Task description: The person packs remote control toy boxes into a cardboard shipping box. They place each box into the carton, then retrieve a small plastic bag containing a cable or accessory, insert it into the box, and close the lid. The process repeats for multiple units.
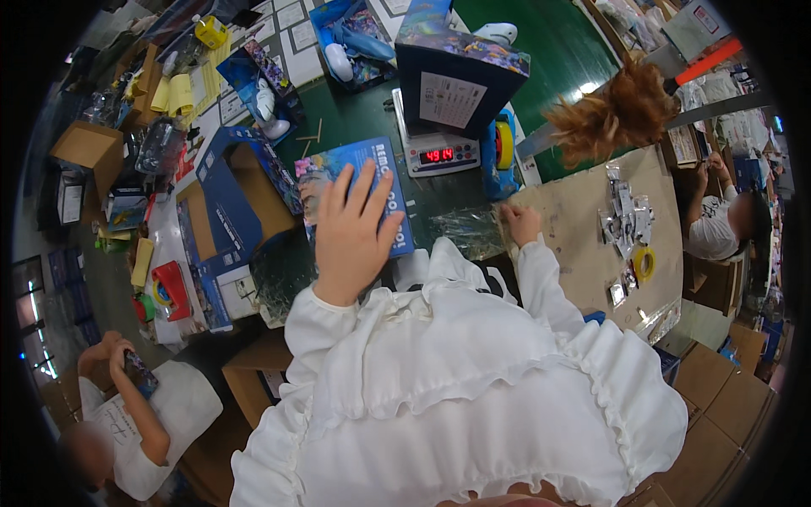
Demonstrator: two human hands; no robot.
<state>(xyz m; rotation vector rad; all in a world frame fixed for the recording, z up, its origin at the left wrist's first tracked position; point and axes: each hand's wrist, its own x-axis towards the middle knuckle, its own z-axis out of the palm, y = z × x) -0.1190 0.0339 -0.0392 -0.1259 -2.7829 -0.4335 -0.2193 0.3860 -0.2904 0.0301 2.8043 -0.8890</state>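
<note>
My left hand (358, 234) lies flat with spread fingers on a blue printed box (396, 209) on the dark green table. My right hand (523, 222), fingers curled, rests by the near edge of a cardboard sheet (557, 196); whether it holds anything is not visible. Just beyond it stands a blue tape dispenser (500, 155) with yellow tape. A large dark box (456, 89) with a white label sits on a digital scale (441, 156) whose red display is lit. Open boxes with a toy shark (358, 44) and a white toy (266, 101) lie farther back.
An opened blue box (231, 203) is at the left, near a red tape dispenser (171, 288). On the right are small packets (624, 212), a yellow tape roll (644, 264) and a brown feather duster (614, 114). Co-workers sit at lower left (139, 424) and far right (716, 215).
</note>
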